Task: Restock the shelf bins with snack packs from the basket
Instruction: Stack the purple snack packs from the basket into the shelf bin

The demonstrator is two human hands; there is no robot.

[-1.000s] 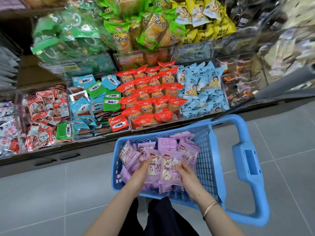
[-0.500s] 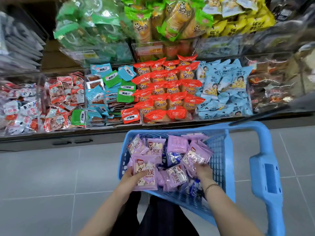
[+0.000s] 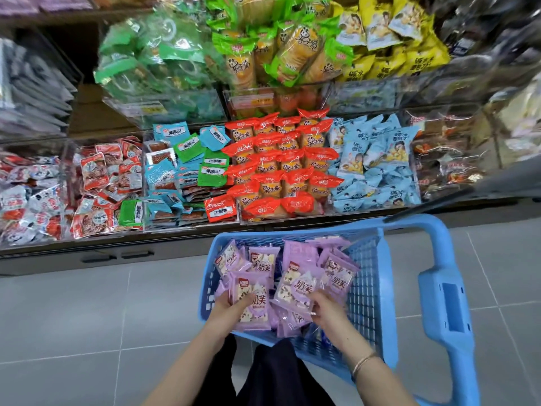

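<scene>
A blue plastic basket [image 3: 377, 276] stands on the floor before the shelf, holding several purple snack packs. My left hand [image 3: 227, 307] grips a stack of purple packs [image 3: 253, 306] at the basket's near left, thumb over the top pack. My right hand [image 3: 326, 307] pinches another purple pack [image 3: 298, 288] by its lower edge, tilted up above the pile. Clear shelf bins [image 3: 240, 212] behind the basket hold red, blue and green snack packs.
The basket's tall blue handle [image 3: 448, 303] rises on the right. A grey floor [image 3: 87, 317] spreads to the left. An upper shelf row carries green and yellow bags [image 3: 292, 51]. Dark clothing [image 3: 275, 373] sits between my forearms.
Both hands have gathered purple packs and lifted them a little above the pile. The view has tilted and come closer to the shelf.
</scene>
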